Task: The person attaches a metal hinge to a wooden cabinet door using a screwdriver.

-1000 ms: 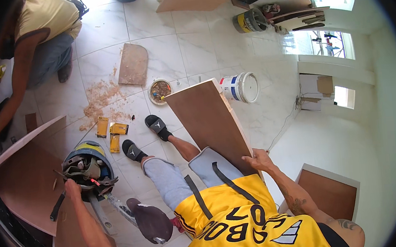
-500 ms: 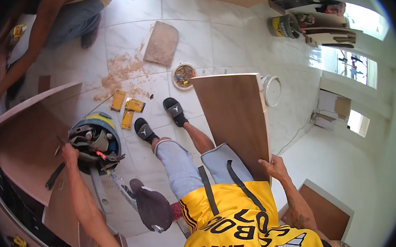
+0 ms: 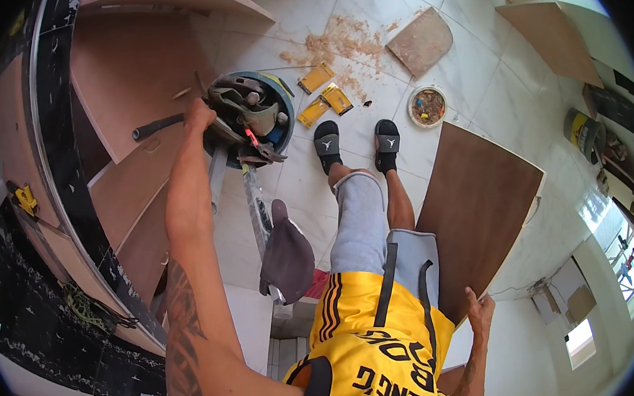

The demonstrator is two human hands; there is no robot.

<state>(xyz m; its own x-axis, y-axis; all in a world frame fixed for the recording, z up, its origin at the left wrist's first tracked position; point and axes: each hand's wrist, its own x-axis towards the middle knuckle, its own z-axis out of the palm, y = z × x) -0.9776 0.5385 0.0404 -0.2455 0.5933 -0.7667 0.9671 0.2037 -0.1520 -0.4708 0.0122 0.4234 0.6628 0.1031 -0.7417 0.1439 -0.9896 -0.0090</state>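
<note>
On my right, a brown wooden panel point(image 3: 479, 202) leans against my leg, and my right hand point(image 3: 481, 313) grips its near edge. My left hand point(image 3: 199, 115) is closed at the left rim of a bucket point(image 3: 290, 129) packed with tools. A thin dark piece sticks up just beyond its fingers, but what they hold I cannot make out. Among the contents are a claw hammer point(image 3: 266, 151) with a red part beside it and a grey-green tool pouch point(image 3: 237, 103). Next to my left hand a black tubular handle point(image 3: 158, 126) juts out leftward.
Yellow packs point(image 3: 316, 78), sawdust point(image 3: 341, 45), a stained board point(image 3: 421, 42) and a round tub of small bits point(image 3: 427, 106) lie on the tiles. A dark cap point(image 3: 286, 257) hangs by a long level point(image 3: 256, 203). Left stand wooden cabinet parts point(image 3: 125, 71) and a black marbled counter point(image 3: 78, 317).
My view has swung left, so the scene sits further right. My left hand remains at the bucket and my right on the panel, which now tilts more. The other person is almost out of view.
</note>
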